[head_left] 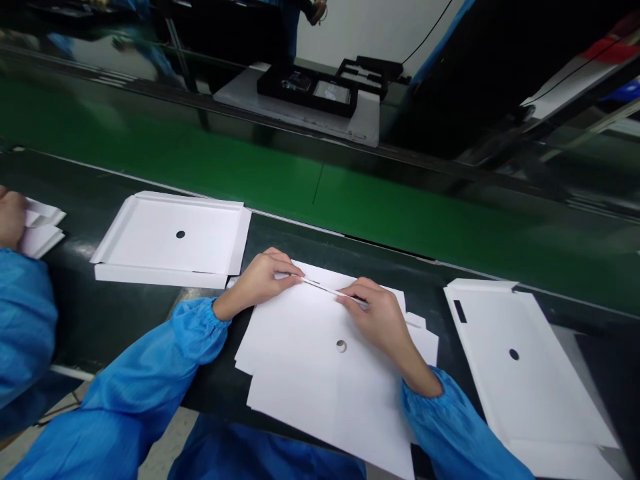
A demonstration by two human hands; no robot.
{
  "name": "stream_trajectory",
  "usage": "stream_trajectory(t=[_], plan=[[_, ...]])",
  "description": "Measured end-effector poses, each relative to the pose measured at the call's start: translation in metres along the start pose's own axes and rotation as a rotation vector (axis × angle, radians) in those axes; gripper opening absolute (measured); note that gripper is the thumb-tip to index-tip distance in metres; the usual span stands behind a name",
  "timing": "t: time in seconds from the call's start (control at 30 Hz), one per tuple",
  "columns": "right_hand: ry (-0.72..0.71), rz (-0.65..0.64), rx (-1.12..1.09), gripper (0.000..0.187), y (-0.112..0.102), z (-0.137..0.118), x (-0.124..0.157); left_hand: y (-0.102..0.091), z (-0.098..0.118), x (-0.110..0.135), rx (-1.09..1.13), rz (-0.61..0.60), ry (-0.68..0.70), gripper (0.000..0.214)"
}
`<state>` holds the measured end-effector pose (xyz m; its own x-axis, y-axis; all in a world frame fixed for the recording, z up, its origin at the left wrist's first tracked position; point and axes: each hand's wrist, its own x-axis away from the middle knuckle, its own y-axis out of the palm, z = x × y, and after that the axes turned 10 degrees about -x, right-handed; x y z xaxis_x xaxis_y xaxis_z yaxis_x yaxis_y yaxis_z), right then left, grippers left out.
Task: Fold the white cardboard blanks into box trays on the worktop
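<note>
A white die-cut cardboard sheet (305, 347) with a round hole near its middle lies flat in front of me, seemingly on top of other sheets. Along its far side a flap stands raised as a narrow edge. My left hand (265, 277) pinches the left part of that flap between thumb and fingers. Farther right on the same flap, my right hand (377, 310) pinches it too, thumb on the near side. Both hands are closed, and blue elastic cuffs end at the wrists.
A partly folded white tray (165, 230) lies to the left; another folded white piece (525, 373) lies at right. At far left, another person's hand (11, 220) touches white card pieces (43, 230). Beyond the dark table runs a green belt (280, 180), with black boxes (310, 90) behind it.
</note>
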<state>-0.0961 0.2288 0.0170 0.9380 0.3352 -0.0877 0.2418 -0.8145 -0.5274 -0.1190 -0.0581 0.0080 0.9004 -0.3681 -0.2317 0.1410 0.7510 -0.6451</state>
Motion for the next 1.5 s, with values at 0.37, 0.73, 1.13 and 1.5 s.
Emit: stream_trajectory(t=[0.37,0.73,1.13,1.5], plan=[[0.049,-0.009,0.119,0.019,0.007,0.002,0.000,0.013,-0.007,-0.003,0.122,-0.009,-0.086,0.013],[-0.052,-0.042,0.052,0.018,-0.005,0.016,-0.010,0.007,-0.008,-0.002,-0.039,0.035,0.025,0.011],[-0.321,-0.032,0.207,0.012,-0.021,0.008,0.005,-0.002,0.013,0.006,-0.263,-0.068,0.203,0.017],[-0.207,-0.007,0.287,0.019,-0.065,0.039,0.026,-0.021,-0.003,0.005,-0.136,-0.151,0.126,0.019]])
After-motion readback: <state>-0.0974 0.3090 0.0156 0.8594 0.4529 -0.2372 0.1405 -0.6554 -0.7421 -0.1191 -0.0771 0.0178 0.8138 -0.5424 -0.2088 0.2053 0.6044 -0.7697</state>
